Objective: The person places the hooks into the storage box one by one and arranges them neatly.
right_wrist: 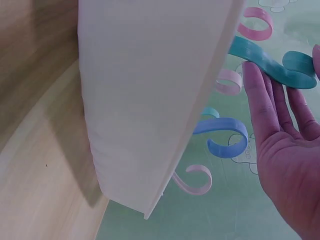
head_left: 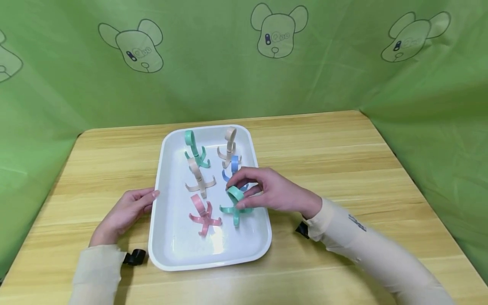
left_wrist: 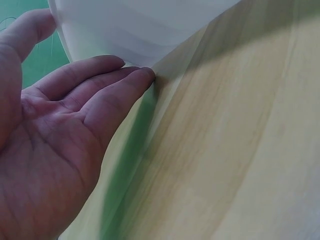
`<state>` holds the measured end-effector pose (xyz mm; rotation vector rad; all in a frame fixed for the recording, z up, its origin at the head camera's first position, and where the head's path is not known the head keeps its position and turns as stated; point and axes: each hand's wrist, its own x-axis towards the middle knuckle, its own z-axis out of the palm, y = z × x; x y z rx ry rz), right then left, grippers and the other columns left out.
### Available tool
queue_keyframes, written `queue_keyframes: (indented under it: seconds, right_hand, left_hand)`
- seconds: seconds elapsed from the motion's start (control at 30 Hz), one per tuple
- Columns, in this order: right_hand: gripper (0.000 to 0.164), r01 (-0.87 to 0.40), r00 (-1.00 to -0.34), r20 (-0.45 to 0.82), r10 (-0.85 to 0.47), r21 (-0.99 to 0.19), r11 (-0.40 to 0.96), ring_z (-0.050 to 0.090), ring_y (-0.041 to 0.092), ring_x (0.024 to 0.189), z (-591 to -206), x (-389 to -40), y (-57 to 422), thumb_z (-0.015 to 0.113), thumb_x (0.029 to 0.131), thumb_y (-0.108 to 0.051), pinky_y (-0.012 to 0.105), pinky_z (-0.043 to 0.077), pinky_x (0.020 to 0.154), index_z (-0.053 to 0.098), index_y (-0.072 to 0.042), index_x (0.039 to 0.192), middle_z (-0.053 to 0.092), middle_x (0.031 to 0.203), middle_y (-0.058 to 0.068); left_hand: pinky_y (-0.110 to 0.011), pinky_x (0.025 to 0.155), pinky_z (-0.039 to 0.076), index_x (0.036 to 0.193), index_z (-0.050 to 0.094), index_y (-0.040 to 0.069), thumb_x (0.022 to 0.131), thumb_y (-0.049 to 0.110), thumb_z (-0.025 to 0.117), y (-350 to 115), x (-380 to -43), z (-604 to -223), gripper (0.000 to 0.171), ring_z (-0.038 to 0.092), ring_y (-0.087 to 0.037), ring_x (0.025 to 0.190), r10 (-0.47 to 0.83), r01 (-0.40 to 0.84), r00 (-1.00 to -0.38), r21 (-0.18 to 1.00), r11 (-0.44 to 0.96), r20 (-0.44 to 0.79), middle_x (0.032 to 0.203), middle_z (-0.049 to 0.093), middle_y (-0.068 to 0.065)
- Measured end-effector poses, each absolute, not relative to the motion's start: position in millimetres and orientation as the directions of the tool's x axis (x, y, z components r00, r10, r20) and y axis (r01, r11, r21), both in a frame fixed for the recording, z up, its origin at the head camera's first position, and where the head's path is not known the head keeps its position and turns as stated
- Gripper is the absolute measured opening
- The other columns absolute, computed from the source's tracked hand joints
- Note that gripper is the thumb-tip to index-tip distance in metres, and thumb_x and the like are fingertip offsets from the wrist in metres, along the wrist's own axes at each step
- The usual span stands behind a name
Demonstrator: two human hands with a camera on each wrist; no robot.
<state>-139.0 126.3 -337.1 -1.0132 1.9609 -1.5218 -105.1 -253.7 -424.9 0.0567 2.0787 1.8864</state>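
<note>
A white tray (head_left: 179, 254) carries several plastic hanging hooks, each with a curled top and spread prongs. My right hand (head_left: 267, 190) holds the front green hook (head_left: 236, 209) by its curl, thumb on one side and fingers on the other. In the right wrist view the fingers of that hand (right_wrist: 290, 130) lie along the green curl (right_wrist: 270, 65). Just left of it is a pink hook (head_left: 205, 218); behind, a blue hook (head_left: 234, 163) is partly hidden by the fingers. At the tray's left edge my left hand (head_left: 123, 214) holds the side, thumb on the rim and fingers against the outer wall.
Farther back in the tray stand another green hook (head_left: 196, 154) and two beige hooks, one at the left (head_left: 199, 182) and one at the right (head_left: 229, 148). The wooden table (head_left: 343, 169) meets green cloth (head_left: 213, 84) behind and at both sides.
</note>
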Motion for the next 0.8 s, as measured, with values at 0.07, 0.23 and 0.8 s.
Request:
queue_keyframes:
  seconds: [0.07, 0.23, 0.8]
  right_hand:
    - [0.037, -0.274, -0.617, 0.077, -0.783, -0.954, 0.122, 0.06, 0.023, 0.102, -339, -139, 125, 0.079, 0.084, -0.005, 0.037, 0.056, 0.086, 0.063, -0.004, 0.117, 0.062, 0.114, 0.008]
    - [0.036, -0.288, -0.602, 0.073, -0.795, -0.948, 0.131, 0.061, 0.022, 0.103, -341, -140, 124, 0.079, 0.084, -0.008, 0.036, 0.055, 0.088, 0.063, -0.007, 0.117, 0.062, 0.114, 0.006]
    - [0.035, -0.274, -0.591, 0.04, -0.805, -0.95, 0.153, 0.06, 0.018, 0.107, -350, -139, 122, 0.078, 0.086, -0.009, 0.035, 0.052, 0.093, 0.063, -0.009, 0.117, 0.062, 0.116, 0.003]
  left_hand:
    - [-0.031, 0.092, 0.052, 0.133, 0.043, -0.021, 0.104, 0.023, 0.052, -254, -105, -425, 0.054, 0.063, -0.012, 0.108, 0.25, -0.191, -0.944, 0.974, 0.12, -0.216, 0.137, 0.045, -0.036]
    - [-0.031, 0.091, 0.052, 0.132, 0.043, -0.021, 0.104, 0.022, 0.052, -255, -103, -426, 0.053, 0.063, -0.012, 0.107, 0.238, -0.193, -0.947, 0.974, 0.118, -0.216, 0.135, 0.047, -0.036]
    - [-0.031, 0.09, 0.053, 0.132, 0.045, -0.021, 0.104, 0.023, 0.053, -255, -108, -428, 0.052, 0.064, -0.014, 0.107, 0.244, -0.192, -0.945, 0.973, 0.127, -0.218, 0.133, 0.05, -0.034]
